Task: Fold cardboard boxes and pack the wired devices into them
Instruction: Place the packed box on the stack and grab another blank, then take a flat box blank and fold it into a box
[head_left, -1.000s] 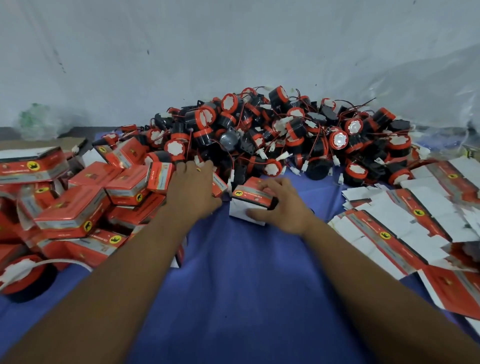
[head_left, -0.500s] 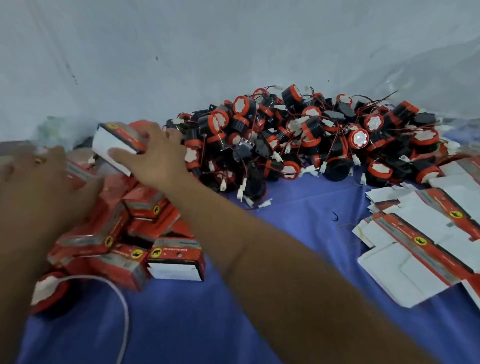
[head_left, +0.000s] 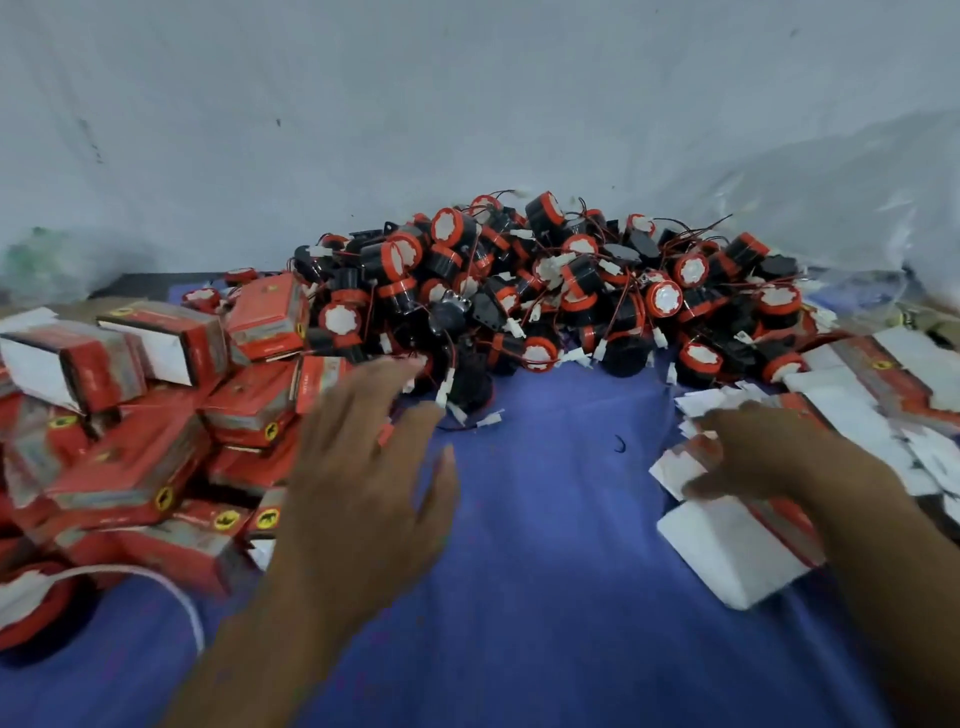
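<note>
A big pile of black-and-red wired devices (head_left: 545, 296) lies at the back of the blue cloth (head_left: 550, 545). Folded red boxes (head_left: 156, 415) are stacked on the left. Flat red-and-white box blanks (head_left: 883, 395) lie spread on the right. My left hand (head_left: 363, 467) hovers with spread fingers over the cloth, just in front of the pile, and holds nothing. My right hand (head_left: 769, 457) lies on the near edge of the blanks; its thumb and fingers pinch the edge of one flat blank (head_left: 675, 467). Another blank (head_left: 727, 551) lies white side up below that hand.
A single device with a white cord (head_left: 31, 608) sits at the lower left corner. Clear plastic sheeting (head_left: 831, 208) bulges at the back right against the white wall. A small black hook-shaped scrap (head_left: 618, 444) lies on the cloth.
My right hand let go of the folded box on the left stack and swung across to the flat blanks on the right. My left hand moved from the stack toward the middle.
</note>
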